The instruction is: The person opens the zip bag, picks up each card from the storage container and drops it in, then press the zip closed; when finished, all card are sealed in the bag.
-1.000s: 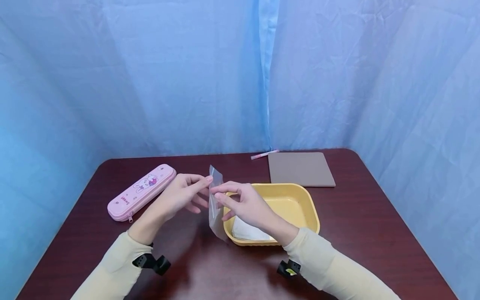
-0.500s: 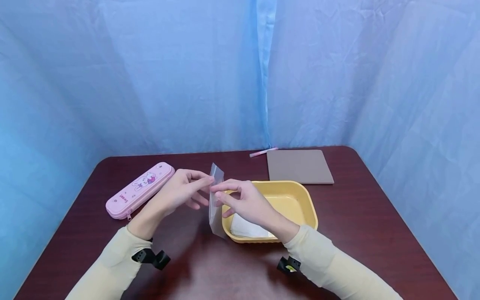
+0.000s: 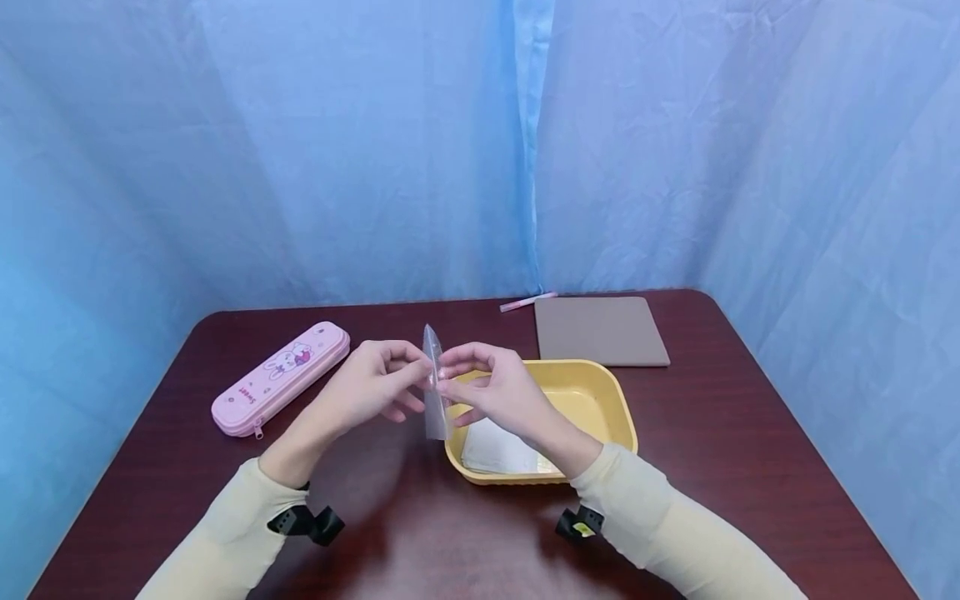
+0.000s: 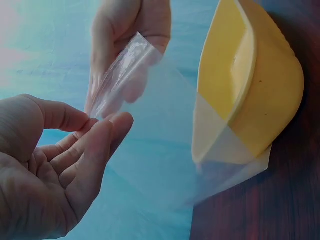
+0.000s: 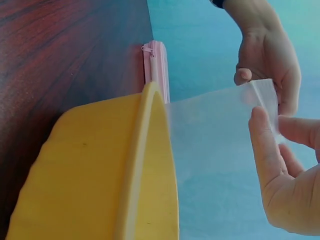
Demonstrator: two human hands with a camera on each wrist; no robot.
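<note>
A small clear plastic bag (image 3: 434, 392) hangs upright above the table, just left of the yellow tray (image 3: 609, 392). My left hand (image 3: 378, 387) pinches one side of its top edge and my right hand (image 3: 487, 387) pinches the other side. The left wrist view shows the clear bag (image 4: 150, 130) between my left hand's (image 4: 75, 150) thumb and fingers, with the right hand (image 4: 127, 45) behind it. From the right wrist, the clear bag (image 5: 225, 135) is seen pinched by my right hand (image 5: 285, 165), and the left hand (image 5: 265, 65) holds its far edge.
The yellow tray holds a flat white packet (image 3: 498, 450). A pink pencil case (image 3: 281, 379) lies at the left. A brown pad (image 3: 600, 331) and a pink pen (image 3: 527, 302) sit at the back. The dark red table (image 3: 750, 450) is ringed by blue curtains (image 3: 375, 150).
Both hands have drawn closer together at the bag's top edge, and the bag now looks narrower, turned edge-on. The bag's lower end has lifted slightly.
</note>
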